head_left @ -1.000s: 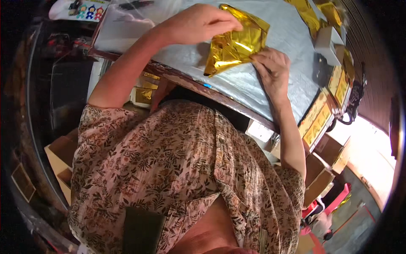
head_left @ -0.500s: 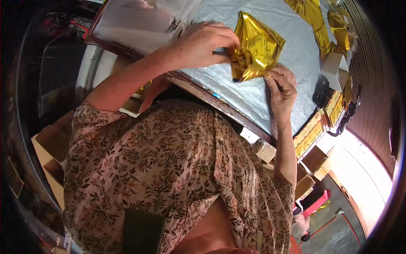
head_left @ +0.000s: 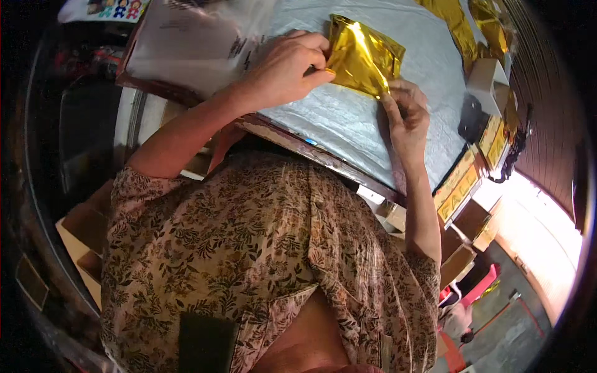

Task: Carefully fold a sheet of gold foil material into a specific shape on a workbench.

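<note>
A folded sheet of shiny gold foil [head_left: 362,57] forms a flattish, roughly square packet near the far middle of the table. At its left edge my left hand [head_left: 289,69] is closed, with the thumb along the lower left corner and the fingers curled beside it. The lower right corner is pinched between the thumb and fingers of my right hand [head_left: 407,110]. Beneath the foil spreads a pale grey-blue, wrinkled sheet [head_left: 323,115] covering the tabletop. What lies inside the foil, if anything, is hidden.
Clear plastic bags [head_left: 193,43] lie at the far left of the table. More gold foil [head_left: 457,28] hangs at the far right, near a small white box [head_left: 487,81]. Yellow printed boxes [head_left: 459,189] line the right edge. A cardboard box [head_left: 81,248] stands low at left.
The foil has gone from tilted up with a crumpled lower end to a flatter, squarer shape. Both hands shifted slightly left with it.
</note>
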Motion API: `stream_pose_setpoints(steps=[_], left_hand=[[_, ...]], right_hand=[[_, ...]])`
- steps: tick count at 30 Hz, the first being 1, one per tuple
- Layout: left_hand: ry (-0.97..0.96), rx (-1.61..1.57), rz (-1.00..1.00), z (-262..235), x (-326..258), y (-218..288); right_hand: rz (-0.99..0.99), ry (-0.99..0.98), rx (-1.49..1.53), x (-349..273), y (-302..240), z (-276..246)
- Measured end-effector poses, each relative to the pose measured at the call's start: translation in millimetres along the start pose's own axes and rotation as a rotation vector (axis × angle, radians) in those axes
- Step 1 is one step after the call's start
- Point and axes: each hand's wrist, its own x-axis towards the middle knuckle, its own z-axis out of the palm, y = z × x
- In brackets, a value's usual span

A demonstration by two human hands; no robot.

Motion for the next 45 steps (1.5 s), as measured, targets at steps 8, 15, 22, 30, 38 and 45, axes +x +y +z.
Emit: stream_pose_setpoints(steps=[8, 15, 22, 30, 38, 45], left_hand=[[-0.092, 0.061, -0.025, -1, 5, 3], [-0.078, 0.074, -0.043, 5, 5, 3], [-0.098, 0.059, -0.028, 5, 8, 2], [-0.070, 0.028, -0.116, 9, 8, -3], [-0.055, 0.067, -0.067, -1, 17, -2], [-0.100, -0.081, 0.032, -10, 66, -15]], right_hand=[[0.111, 0.141, 0.143, -15, 10, 6], [0.096, 0.101, 0.053, -19, 16, -3], [0.052, 0.081, -0.046, -16, 24, -6], [0.031, 0.139, -0.049, -19, 18, 1], [0.055, 0.171, 0.007, -22, 16, 6], [0.018, 0.170, -0.066, -21, 6, 2]])
